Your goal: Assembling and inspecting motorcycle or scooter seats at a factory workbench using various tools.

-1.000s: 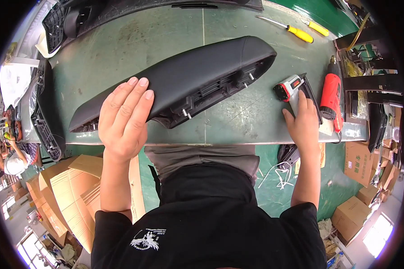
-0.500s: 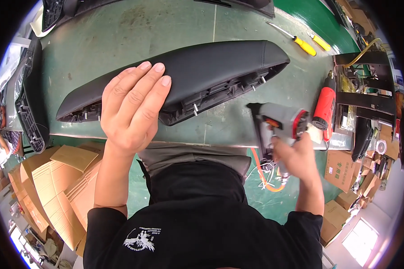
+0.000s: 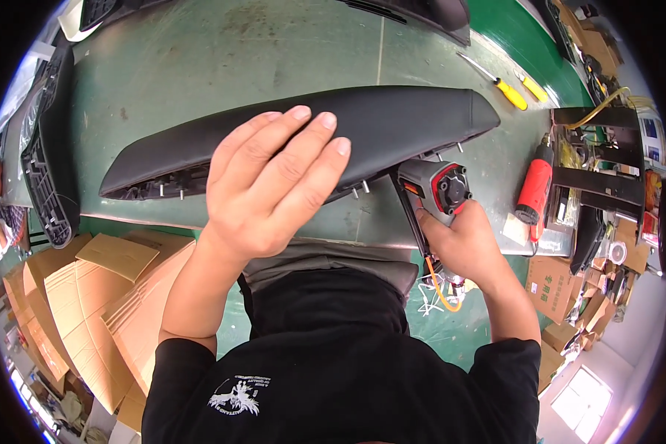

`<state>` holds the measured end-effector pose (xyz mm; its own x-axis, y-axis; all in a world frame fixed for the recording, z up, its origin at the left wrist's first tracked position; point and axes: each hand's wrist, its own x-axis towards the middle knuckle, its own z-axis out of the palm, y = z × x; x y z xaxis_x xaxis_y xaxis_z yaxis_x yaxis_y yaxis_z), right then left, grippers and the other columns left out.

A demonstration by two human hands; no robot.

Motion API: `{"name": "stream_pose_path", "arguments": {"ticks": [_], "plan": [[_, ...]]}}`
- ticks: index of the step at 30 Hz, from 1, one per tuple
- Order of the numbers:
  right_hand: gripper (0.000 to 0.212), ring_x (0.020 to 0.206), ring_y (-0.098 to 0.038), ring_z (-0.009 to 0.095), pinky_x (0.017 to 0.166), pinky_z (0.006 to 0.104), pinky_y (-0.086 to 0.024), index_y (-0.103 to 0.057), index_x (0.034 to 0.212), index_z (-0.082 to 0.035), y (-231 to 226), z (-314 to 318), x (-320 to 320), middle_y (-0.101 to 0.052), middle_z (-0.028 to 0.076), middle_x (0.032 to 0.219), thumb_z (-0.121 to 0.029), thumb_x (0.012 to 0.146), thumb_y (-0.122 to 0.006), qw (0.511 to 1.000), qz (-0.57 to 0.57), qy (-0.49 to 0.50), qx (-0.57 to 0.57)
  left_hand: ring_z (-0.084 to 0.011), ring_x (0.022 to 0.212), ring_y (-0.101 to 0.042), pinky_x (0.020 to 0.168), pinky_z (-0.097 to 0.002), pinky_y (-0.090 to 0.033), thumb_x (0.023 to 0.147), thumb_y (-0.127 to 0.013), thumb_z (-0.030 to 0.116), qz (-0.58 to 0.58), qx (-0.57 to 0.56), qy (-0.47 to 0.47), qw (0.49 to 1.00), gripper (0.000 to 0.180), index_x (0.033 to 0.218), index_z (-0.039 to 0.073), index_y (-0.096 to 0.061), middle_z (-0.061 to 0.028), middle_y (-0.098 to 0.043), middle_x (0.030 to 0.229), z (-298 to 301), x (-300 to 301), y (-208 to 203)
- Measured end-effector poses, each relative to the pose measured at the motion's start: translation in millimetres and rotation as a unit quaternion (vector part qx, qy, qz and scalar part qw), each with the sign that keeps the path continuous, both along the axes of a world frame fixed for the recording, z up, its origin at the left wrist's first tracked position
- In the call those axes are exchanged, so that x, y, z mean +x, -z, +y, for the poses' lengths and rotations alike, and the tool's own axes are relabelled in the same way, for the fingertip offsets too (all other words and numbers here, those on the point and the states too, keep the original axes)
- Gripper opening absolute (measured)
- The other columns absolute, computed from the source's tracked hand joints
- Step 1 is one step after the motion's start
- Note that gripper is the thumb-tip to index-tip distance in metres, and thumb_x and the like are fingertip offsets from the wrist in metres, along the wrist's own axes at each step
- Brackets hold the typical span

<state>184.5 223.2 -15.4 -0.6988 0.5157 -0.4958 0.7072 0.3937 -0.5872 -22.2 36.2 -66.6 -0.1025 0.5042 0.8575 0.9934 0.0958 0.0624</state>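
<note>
A long black trim panel (image 3: 407, 115) with a smooth leather-like cover lies on the green worktable (image 3: 170, 81), tilted so that its hollow underside and several metal studs face me. My left hand (image 3: 266, 181) rests on the cover near the middle, fingers stretched out and close together. In my right hand (image 3: 470, 240) is a grey and black staple gun (image 3: 433, 185), its handle gripped. The gun's nose is at the panel's lower edge, right of the middle; its tip is hidden, so I cannot tell whether it touches. An orange air hose (image 3: 440, 288) hangs below it.
A screwdriver (image 3: 509, 94) and a second yellow-handled tool (image 3: 534, 90) lie at the far right. The red heat gun (image 3: 534, 185) sits by a dark rack (image 3: 599, 155). Another black panel (image 3: 48, 155) stands at the left. Cardboard (image 3: 89, 311) leans below the table's left side.
My right hand has brought the staple gun up and left to the panel's lower edge. My left hand has slid right along the cover. The view has shifted slightly.
</note>
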Motion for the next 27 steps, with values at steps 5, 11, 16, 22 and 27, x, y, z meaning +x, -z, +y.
{"name": "stream_pose_path", "arguments": {"ticks": [5, 11, 16, 22, 27], "plan": [[0.017, 0.058, -0.057, 0.014, 0.059, 0.037, -0.049, -0.068, 0.096, 0.003, -9.5, 2.6, -9.7, -0.062, 0.006, 0.063, -0.014, 0.096, -0.065, 0.999, -0.014, -0.013, -0.027, -0.026, 0.099, -0.072, 0.084, -0.0378, -0.058, 0.08, -0.076, 0.01, 0.005, 0.019, 0.008, 1.0, 0.018, 0.099, 0.009, -0.077, -0.0092, -0.077, 0.103, -1.4, -0.6, 1.1], [0.034, 0.067, -0.068, 0.041, 0.068, 0.0469, -0.052, -0.066, 0.088, 0.012, -10.0, 6.6, -11.0, -0.063, 0.027, 0.068, -0.023, 0.088, -0.068, 0.998, -0.063, 0.015, -0.001, -0.0261, 0.102, -0.072, 0.09, -0.0391, -0.057, 0.084, -0.071, 0.009, 0.003, -0.002, -0.01, 1.0, 0.019, 0.102, 0.007, -0.078, -0.0093, -0.077, 0.108, -3.6, -0.8, -0.1], [0.03, 0.073, -0.065, 0.05, 0.069, 0.0503, -0.053, -0.066, 0.096, 0.009, -21.6, 22.7, 16.9, -0.064, 0.032, 0.074, -0.017, 0.082, -0.07, 0.995, -0.046, -0.012, 0.085, -0.027, 0.103, -0.073, 0.092, -0.0387, -0.054, 0.081, -0.075, 0.006, -0.035, -0.03, -0.008, 0.999, 0.031, 0.112, 0.005, -0.076, -0.0111, -0.076, 0.111, 2.1, -19.0, -4.2], [0.033, 0.078, -0.065, 0.051, 0.07, 0.0568, -0.052, -0.062, 0.109, 0.003, 22.0, 71.9, 89.5, -0.066, 0.03, 0.078, -0.011, 0.081, -0.072, 0.949, 0.005, -0.003, 0.316, -0.0315, 0.108, -0.069, 0.094, -0.0427, -0.051, 0.077, -0.082, 0.007, -0.086, -0.081, -0.028, 0.993, 0.045, 0.12, 0.007, -0.069, -0.0108, -0.073, 0.119, 7.7, -39.0, -14.9], [0.049, 0.093, -0.066, 0.047, 0.078, 0.0535, -0.054, -0.059, 0.127, 0.004, 71.5, 101.2, 119.0, -0.067, 0.027, 0.109, -0.017, 0.086, -0.076, 0.904, 0.072, 0.029, 0.421, -0.0361, 0.113, -0.064, 0.099, -0.0434, -0.049, 0.088, -0.077, 0.021, -0.197, -0.127, -0.017, 0.972, 0.041, 0.123, 0.004, -0.065, -0.0149, -0.07, 0.121, 19.7, -51.4, -21.1]]}}
